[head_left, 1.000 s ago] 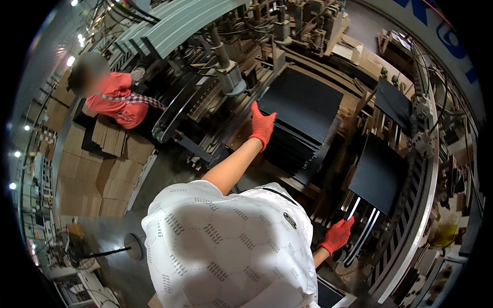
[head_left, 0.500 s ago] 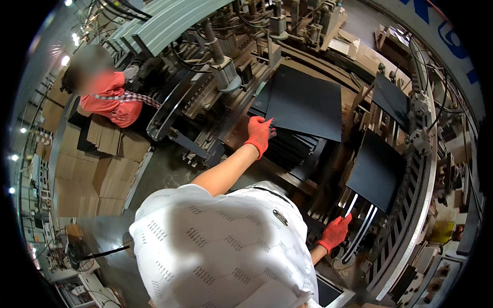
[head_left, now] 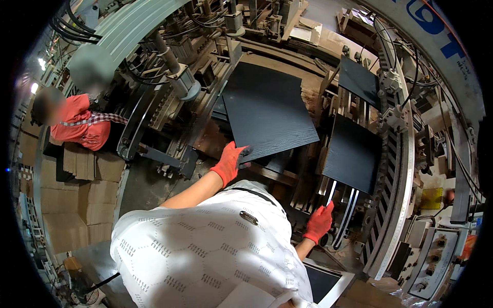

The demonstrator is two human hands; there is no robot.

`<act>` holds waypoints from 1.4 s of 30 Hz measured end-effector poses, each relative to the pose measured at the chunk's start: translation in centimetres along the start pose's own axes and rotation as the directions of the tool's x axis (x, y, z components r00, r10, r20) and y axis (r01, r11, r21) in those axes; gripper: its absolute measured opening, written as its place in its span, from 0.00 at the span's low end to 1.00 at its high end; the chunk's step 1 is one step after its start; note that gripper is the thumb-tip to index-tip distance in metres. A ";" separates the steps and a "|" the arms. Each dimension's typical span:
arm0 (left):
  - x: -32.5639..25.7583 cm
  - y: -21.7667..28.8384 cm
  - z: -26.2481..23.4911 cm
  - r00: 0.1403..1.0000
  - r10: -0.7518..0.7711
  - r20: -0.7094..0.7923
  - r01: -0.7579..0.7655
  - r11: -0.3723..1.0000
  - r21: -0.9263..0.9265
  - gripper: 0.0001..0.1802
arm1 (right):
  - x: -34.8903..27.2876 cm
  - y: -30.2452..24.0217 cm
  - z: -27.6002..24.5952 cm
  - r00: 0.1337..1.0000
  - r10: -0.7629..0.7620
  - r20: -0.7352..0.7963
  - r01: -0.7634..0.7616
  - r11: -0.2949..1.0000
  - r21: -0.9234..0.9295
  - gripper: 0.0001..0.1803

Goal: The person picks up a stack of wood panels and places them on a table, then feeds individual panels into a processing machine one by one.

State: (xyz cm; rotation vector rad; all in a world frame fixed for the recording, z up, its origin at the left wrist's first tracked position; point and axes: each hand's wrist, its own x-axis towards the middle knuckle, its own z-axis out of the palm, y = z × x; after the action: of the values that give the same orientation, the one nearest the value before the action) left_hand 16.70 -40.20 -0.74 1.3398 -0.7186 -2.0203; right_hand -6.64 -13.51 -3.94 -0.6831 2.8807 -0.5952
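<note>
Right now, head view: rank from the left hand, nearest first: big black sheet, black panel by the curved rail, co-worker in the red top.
1. Big black sheet: held at its lower corner by the left hand.
2. Black panel: to the right, by the curved rail.
3. Co-worker in the red top: far left.

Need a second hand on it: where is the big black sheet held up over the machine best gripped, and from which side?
Probably the near right edge of the black sheet, coming from below on the right. It is thin, flat and tilted, and the left hand pinches only its near left corner, so the wide right half overhangs unsupported. The right hand rests lower by the white rails. A flat pinch on the edge suits it.
</note>
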 end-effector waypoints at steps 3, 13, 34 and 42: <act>0.6 0.6 -0.3 0.997 -0.022 0.079 0.019 0.999 0.045 0.16 | 0.0 0.8 0.8 0.993 -0.077 -0.091 0.078 0.997 0.006 0.22; 7.0 0.7 -4.8 0.583 0.548 0.600 -0.807 0.312 0.501 0.25 | -0.1 -0.4 1.0 0.914 -0.188 -0.361 0.198 0.980 -0.011 0.19; 5.6 5.1 -2.5 0.977 0.151 0.152 -0.145 0.988 -0.050 0.23 | 0.4 -8.3 7.1 0.860 0.270 0.432 -0.279 -0.459 0.843 0.15; 7.7 5.9 -0.5 0.809 0.152 0.568 -0.308 0.932 0.189 0.18 | -6.7 -8.5 5.0 0.657 0.754 0.005 0.057 -0.055 0.997 0.17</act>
State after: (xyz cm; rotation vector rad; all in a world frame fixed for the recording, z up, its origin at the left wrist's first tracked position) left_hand 15.87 -49.86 -1.32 0.7349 -1.3943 -2.1626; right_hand 3.76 -19.15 -4.90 0.7439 1.7393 -2.6179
